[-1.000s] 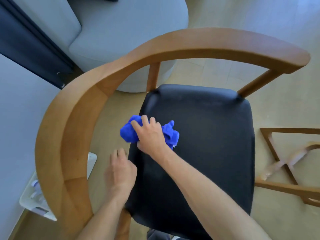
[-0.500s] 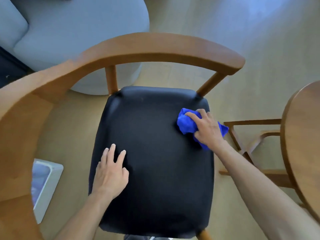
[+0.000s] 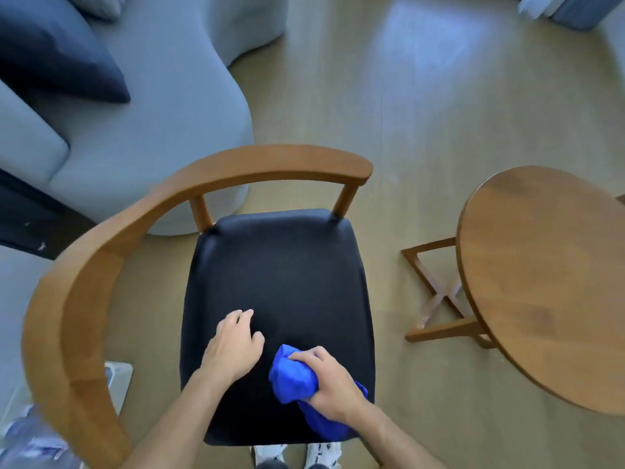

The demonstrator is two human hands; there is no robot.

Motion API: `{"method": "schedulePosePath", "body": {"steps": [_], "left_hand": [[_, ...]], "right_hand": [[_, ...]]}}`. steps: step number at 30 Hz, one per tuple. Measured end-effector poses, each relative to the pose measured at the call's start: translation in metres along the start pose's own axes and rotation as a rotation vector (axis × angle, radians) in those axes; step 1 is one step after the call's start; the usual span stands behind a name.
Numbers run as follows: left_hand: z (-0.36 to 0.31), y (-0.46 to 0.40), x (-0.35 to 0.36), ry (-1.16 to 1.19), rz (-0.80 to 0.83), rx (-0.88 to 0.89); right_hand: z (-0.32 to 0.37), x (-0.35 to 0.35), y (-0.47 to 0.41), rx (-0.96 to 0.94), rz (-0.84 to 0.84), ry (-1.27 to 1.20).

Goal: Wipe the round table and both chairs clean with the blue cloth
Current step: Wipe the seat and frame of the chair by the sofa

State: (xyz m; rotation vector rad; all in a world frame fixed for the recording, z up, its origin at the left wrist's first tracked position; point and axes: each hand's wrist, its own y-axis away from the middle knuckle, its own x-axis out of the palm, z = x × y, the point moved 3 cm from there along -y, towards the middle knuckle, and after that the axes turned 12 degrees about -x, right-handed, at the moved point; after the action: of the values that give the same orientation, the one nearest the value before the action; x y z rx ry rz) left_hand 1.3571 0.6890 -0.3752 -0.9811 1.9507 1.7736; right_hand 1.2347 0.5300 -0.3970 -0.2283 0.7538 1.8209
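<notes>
A wooden chair with a curved backrest (image 3: 101, 272) and a black padded seat (image 3: 277, 265) stands below me. My right hand (image 3: 329, 384) grips the bunched blue cloth (image 3: 292, 375) and presses it on the seat's near right part. Beside it, my left hand (image 3: 235, 343) rests on the seat with relaxed fingers and holds nothing. The round wooden table (image 3: 548, 282) stands to the right of the chair, its top bare, with its crossed wooden base (image 3: 436, 296) showing under the edge.
A light grey sofa (image 3: 142, 113) with a dark cushion (image 3: 57, 62) stands behind the chair at the upper left. A white tray with small items (image 3: 115, 377) lies on the floor at the lower left. My shoes (image 3: 297, 451) show under the seat's front edge.
My right hand has dragged the cloth from the seat's far right edge to its near right part. The left hand stays on the seat. The view has pulled back, showing more table and sofa.
</notes>
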Motion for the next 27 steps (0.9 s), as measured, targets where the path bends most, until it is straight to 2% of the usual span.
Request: {"method": "schedulePosePath", "body": {"steps": [5,11,13,20,27], "left_hand": [[-0.061,0.055,-0.079,0.317,-0.101,0.134],[-0.125,0.161,-0.162,0.553,-0.206,0.406],[-0.141,0.195,-0.185,0.578,-0.173,0.460],[-0.177,0.297,-0.218,0.795,0.162,0.571],[-0.204,0.361,-0.227,0.621,0.120,0.690]], "right_hand": [[0.086,-0.101,0.027,-0.051,-0.477,-0.362],[0.193,-0.190,0.072,-0.257,-0.716,-0.472],[0.219,-0.207,0.088,-0.299,-0.754,-0.491],[0.284,-0.245,0.141,-0.399,-0.834,-0.585],[0.316,-0.276,0.190,-0.470,-0.804,-0.591]]}}
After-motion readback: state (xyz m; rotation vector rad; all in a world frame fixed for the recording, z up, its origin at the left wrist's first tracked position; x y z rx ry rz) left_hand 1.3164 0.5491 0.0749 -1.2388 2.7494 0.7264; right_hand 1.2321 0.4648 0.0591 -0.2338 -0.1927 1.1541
